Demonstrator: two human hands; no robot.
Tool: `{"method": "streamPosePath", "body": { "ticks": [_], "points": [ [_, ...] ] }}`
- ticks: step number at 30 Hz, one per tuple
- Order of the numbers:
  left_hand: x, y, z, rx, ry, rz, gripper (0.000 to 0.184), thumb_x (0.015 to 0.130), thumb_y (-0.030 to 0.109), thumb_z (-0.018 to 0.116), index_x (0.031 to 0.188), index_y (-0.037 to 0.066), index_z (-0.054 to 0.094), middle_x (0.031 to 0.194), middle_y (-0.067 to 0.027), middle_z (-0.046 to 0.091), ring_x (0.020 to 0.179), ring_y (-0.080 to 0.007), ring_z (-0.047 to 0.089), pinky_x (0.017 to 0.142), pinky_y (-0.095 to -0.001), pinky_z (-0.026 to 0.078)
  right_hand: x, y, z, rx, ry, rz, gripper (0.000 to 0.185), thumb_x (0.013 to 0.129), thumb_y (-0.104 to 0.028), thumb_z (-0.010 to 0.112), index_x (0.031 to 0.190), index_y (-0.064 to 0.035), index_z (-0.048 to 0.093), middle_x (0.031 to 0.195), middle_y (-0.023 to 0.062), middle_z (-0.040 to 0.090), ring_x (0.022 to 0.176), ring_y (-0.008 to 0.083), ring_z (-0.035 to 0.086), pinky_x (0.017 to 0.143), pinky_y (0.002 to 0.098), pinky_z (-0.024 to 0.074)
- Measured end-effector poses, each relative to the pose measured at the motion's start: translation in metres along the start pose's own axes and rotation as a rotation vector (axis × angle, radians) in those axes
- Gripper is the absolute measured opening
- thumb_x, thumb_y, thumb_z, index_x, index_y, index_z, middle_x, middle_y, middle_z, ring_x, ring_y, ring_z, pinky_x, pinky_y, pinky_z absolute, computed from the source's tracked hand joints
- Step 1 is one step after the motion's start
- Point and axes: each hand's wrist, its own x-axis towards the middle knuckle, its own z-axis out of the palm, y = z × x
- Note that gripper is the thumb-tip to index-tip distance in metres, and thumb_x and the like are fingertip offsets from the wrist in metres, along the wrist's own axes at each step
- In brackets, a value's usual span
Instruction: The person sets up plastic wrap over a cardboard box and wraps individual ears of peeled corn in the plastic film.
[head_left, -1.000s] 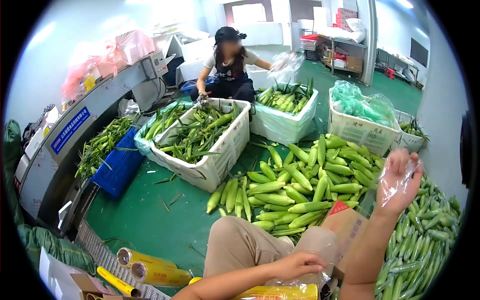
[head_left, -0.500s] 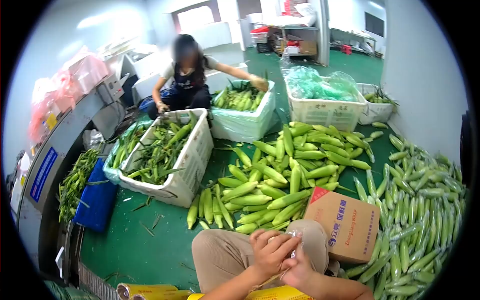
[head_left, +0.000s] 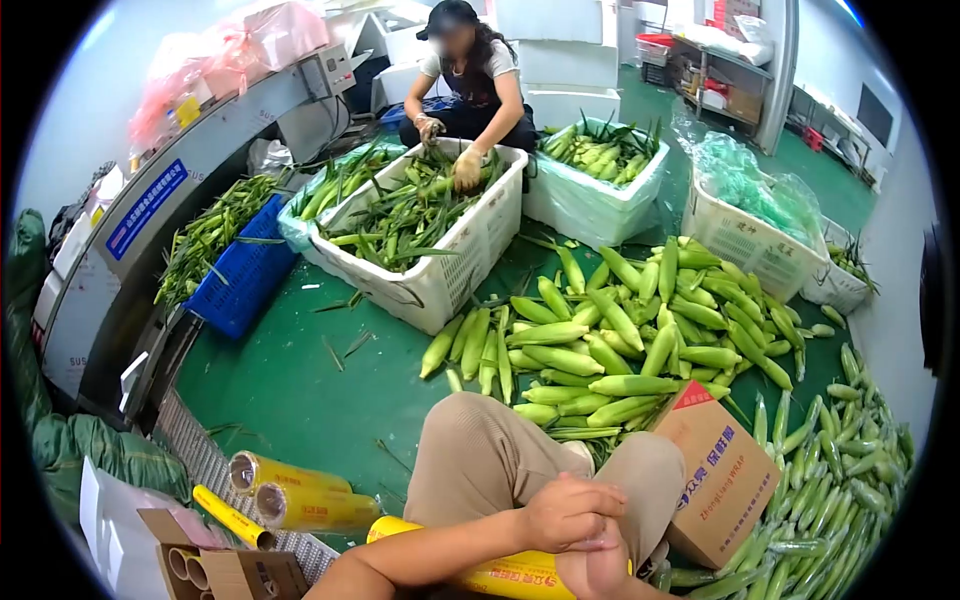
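Left hand point(head_left: 572, 514) curled onto right hand point(head_left: 597, 572), grips impossible to tell, just by the yellow roll point(head_left: 500, 575) across the lap! A carton point(head_left: 722, 480) crowds the right knee; the corn heap point(head_left: 630, 345) lies beyond, wrapped corn point(head_left: 830, 490) lines the green floor's point(head_left: 300, 390) right edge, blue crate point(head_left: 238, 275) the left.

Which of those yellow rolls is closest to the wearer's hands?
The roll partly hidden behind the left forearm and right hand; the other yellow rolls lie apart, farther left.

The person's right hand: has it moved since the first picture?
Yes: the right hand has come down and left, from right of the cardboard box to its left.
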Motion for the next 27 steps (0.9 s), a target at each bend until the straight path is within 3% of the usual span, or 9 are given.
{"method": "streamPosePath", "body": {
  "ticks": [4, 8, 9, 12, 17, 21, 22, 24, 27],
  "points": [
    [0.001, 0.003, 0.004, -0.047, 0.122, -0.005, 0.016, 0.093, 0.018, 0.072, 0.106, 0.009, 0.068, 0.122, -0.0135, 0.070, 0.128, -0.0392, 0.062, 0.095, -0.0481, 0.056, -0.014, 0.001, 0.076, -0.529, 0.112, -0.218, 0.081, 0.102, -0.072, 0.032, 0.157, -0.0116, 0.033, 0.153, 0.0106, 0.044, 0.144, 0.0256, 0.042, 0.118, 0.0400, 0.0364],
    [-0.003, 0.019, 0.000, 0.157, -0.121, 0.118, 0.022, 0.097, 0.031, 0.064, 0.103, 0.010, 0.065, 0.127, -0.0099, 0.070, 0.127, -0.0359, 0.062, 0.097, -0.0463, 0.052, -0.004, -0.037, 0.090, -0.178, 0.291, 0.073, 0.098, 0.094, -0.083, 0.032, 0.160, -0.0114, 0.028, 0.158, 0.0102, 0.037, 0.146, 0.0292, 0.038, 0.119, 0.0442, 0.0336],
    [-0.016, 0.016, 0.004, 0.206, -0.147, 0.170, 0.025, 0.097, 0.035, 0.063, 0.102, 0.010, 0.064, 0.128, -0.0103, 0.070, 0.123, -0.0344, 0.064, 0.094, -0.0441, 0.054, -0.026, -0.008, -0.043, 0.438, -0.257, 0.288, 0.091, 0.099, -0.077, 0.034, 0.158, -0.0080, 0.031, 0.154, 0.0147, 0.043, 0.142, 0.0328, 0.042, 0.118, 0.0460, 0.0341],
    [-0.029, -0.002, -0.009, 0.222, -0.266, 0.195, 0.029, 0.088, 0.042, 0.067, 0.085, 0.014, 0.060, 0.096, -0.0067, 0.069, 0.084, -0.0267, 0.066, 0.066, -0.0376, 0.052, -0.041, -0.040, -0.001, -1.366, -0.444, 0.075, 0.079, 0.102, -0.064, 0.048, 0.154, -0.0046, 0.039, 0.147, 0.0153, 0.052, 0.132, 0.0303, 0.053, 0.113, 0.0461, 0.0399],
    [0.029, -0.069, -0.144, 0.559, 0.093, -0.033, 0.045, 0.107, 0.033, 0.037, 0.071, 0.012, 0.054, 0.067, -0.0083, 0.057, 0.059, -0.0286, 0.056, 0.053, -0.0434, 0.043, -0.020, -0.107, 0.099, -1.482, -0.699, 0.042, 0.044, 0.091, -0.027, 0.075, 0.124, 0.0013, 0.068, 0.118, 0.0183, 0.071, 0.112, 0.0343, 0.066, 0.101, 0.0416, 0.0488],
    [0.108, -0.167, -0.327, 1.145, 0.111, -0.039, 0.047, 0.106, 0.032, 0.046, 0.139, 0.000, 0.052, 0.138, -0.0267, 0.054, 0.128, -0.0448, 0.051, 0.108, -0.0502, 0.042, -0.048, -0.130, 0.082, -1.518, 0.120, -0.053, 0.037, 0.093, -0.018, 0.070, 0.123, 0.0027, 0.066, 0.118, 0.0160, 0.070, 0.109, 0.0308, 0.067, 0.096, 0.0395, 0.0511],
    [0.108, -0.205, -0.357, 1.026, 0.425, -0.489, 0.058, 0.105, 0.041, 0.053, 0.152, 0.008, 0.046, 0.152, -0.0263, 0.047, 0.140, -0.0463, 0.044, 0.116, -0.0503, 0.035, -0.045, -0.137, 0.080, -1.604, 0.110, -0.120, 0.033, 0.094, -0.013, 0.067, 0.123, 0.0037, 0.066, 0.117, 0.0152, 0.070, 0.107, 0.0300, 0.067, 0.096, 0.0391, 0.0511],
    [0.095, -0.221, -0.405, 0.714, 0.688, -0.956, 0.069, 0.102, 0.047, 0.059, 0.160, 0.016, 0.038, 0.157, -0.0257, 0.043, 0.147, -0.0423, 0.038, 0.121, -0.0476, 0.029, -0.050, -0.145, 0.061, -1.744, 0.097, -0.192, 0.031, 0.095, -0.008, 0.064, 0.123, 0.0028, 0.066, 0.115, 0.0151, 0.070, 0.104, 0.0277, 0.067, 0.093, 0.0392, 0.0513],
    [0.059, -0.156, -0.399, 0.523, 0.507, -0.668, 0.072, 0.101, 0.038, 0.065, 0.159, 0.005, 0.037, 0.159, -0.0225, 0.043, 0.149, -0.0310, 0.040, 0.119, -0.0407, 0.034, -0.069, -0.153, 0.043, -1.776, 0.172, -0.169, 0.030, 0.096, -0.007, 0.063, 0.125, 0.0009, 0.065, 0.114, 0.0160, 0.070, 0.101, 0.0282, 0.066, 0.091, 0.0399, 0.0517]
  ]
}}
